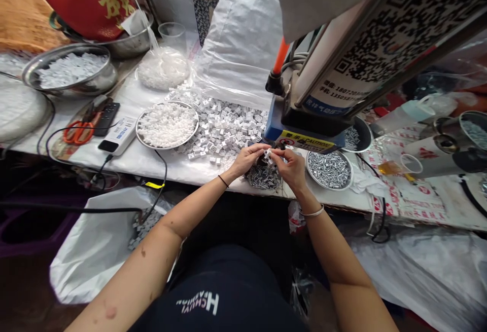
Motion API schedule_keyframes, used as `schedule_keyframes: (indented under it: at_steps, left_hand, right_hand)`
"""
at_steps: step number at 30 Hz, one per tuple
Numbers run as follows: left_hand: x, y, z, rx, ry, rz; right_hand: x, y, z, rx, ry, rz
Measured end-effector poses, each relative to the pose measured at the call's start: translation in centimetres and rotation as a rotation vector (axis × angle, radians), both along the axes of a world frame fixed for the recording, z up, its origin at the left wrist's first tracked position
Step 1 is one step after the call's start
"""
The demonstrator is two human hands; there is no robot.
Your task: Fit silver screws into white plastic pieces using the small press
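My left hand and my right hand meet at the table's front edge, just below the blue base of a press machine. Both pinch one small white plastic part between their fingertips. A heap of small grey metal pieces lies right under the hands. A loose pile of white square parts spreads to the left of my left hand. A round dish of metal pins sits just right of my right hand.
A plate of white beads, a steel bowl of white parts, orange scissors, a white power adapter with cables and a clear cup stand at left. Bottles and cups crowd the right. White bags hang below the table.
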State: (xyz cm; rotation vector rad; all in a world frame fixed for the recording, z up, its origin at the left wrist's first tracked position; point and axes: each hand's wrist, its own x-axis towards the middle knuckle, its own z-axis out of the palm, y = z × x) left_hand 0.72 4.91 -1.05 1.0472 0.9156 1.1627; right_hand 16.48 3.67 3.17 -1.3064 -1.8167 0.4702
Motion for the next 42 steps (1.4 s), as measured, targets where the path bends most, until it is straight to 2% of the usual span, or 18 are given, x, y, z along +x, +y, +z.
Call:
schedule_keyframes:
  at_steps: [3,7,13,16,19,22,24,26,28,31,33,37,40,42]
  left_hand:
    - [-0.1,0.1,-0.2,0.047,0.001,0.001]
    - [-0.2,0.1,-0.4,0.041,-0.022,-0.055]
    - [-0.2,0.4,0.0,0.272,0.046,-0.066]
    - [-0.2,0.8,0.1,0.282,0.075,-0.098]
    - [-0.4,1.0,0.3,0.272,0.11,-0.128]
    - [-0.5,1.3,0.3,0.261,0.136,-0.149]
    - [-0.5,1.6,0.3,0.242,0.138,-0.177]
    - [-0.6,1.9,0.2,0.223,0.126,-0.219]
    - [-0.6,2.1,0.1,0.222,0.096,-0.25]
    - [-0.8,1.9,0.3,0.287,0.108,-0.252]
    - [-1.0,1.5,0.7,0.355,0.172,-0.234]
    - [-1.1,0.4,1.8,0.406,0.269,-0.24]
    - [-0.7,0.2,2.5,0.371,0.297,-0.156]
    - [-0.3,0.7,2.9,0.327,0.347,-0.148]
  right_hand:
    - [0.0,0.0,-0.1,0.094,-0.098,0.038]
    - [-0.1,0.0,0.0,0.216,-0.252,0.16]
    - [0.7,-0.4,0.1,0.152,-0.295,0.195]
    - [2.9,-1.2,-1.8,0.145,-0.334,0.063]
    - [5.6,-2.4,-5.2,0.146,-0.489,-0.076]
    - [7.5,-3.5,-8.2,0.127,-0.6,-0.046]
    - [8.0,-3.7,-8.8,0.111,-0.612,-0.02]
    - [8.0,-3.4,-8.1,0.082,-0.575,-0.009]
    - [7.2,-3.0,-6.6,0.04,-0.467,-0.025]
    - [4.8,-3.1,-4.0,0.018,-0.224,-0.065]
    - [2.9,-3.5,-3.0,0.044,-0.12,-0.033]
    - [0.2,-4.1,-2.3,0.049,-0.056,-0.037]
    - [-0.7,-4.0,-2.0,-0.051,0.07,-0.09]
    - [-0.6,-3.6,-1.6,-0.11,0.108,-0.071]
